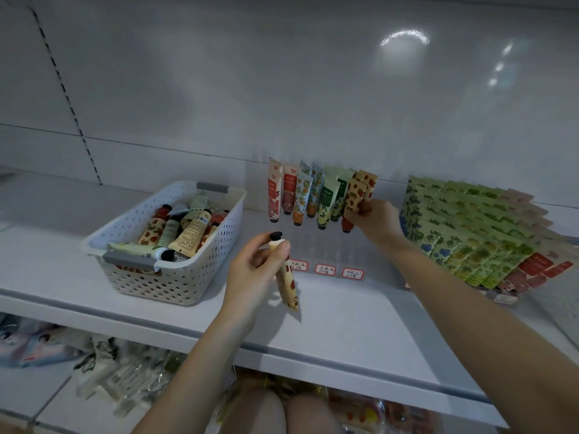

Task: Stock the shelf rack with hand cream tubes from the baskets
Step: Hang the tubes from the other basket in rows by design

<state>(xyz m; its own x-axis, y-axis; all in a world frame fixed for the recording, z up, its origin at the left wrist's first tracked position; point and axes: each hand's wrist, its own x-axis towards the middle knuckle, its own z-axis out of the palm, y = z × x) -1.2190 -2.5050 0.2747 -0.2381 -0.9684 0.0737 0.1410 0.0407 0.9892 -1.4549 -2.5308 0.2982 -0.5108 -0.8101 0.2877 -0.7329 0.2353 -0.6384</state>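
**A:** What is nearest?

**B:** Two bare forearms reach in from six o'clock over a white shelf (pixel 344 324). Near the middle, the left hand (pixel 253 270) has its fingers curled round a cream-coloured tube (pixel 287 286). The black cap points up and the tail hangs toward six o'clock, just above the shelf.

**A:** What is around that hand?

**B:** At its nine o'clock a white perforated basket (pixel 163 283) sits on the shelf, holding a heap of loose tubes (pixel 188 233). At its two o'clock is a clear rack (pixel 326 245) with three red-bordered labels (pixel 325 270) along the front.

**A:** And the other hand?

**B:** The right hand (pixel 374 219) is at the rack's far right. Its thumb and fingers pinch a strawberry-print tube (pixel 354 195) that stands cap down in the back row. At its nine o'clock, more standing tubes (pixel 300 192) fill that row against the white back panel (pixel 282 89). At its three o'clock, flat green-printed packets (pixel 463 233) lie fanned in overlapping rows.
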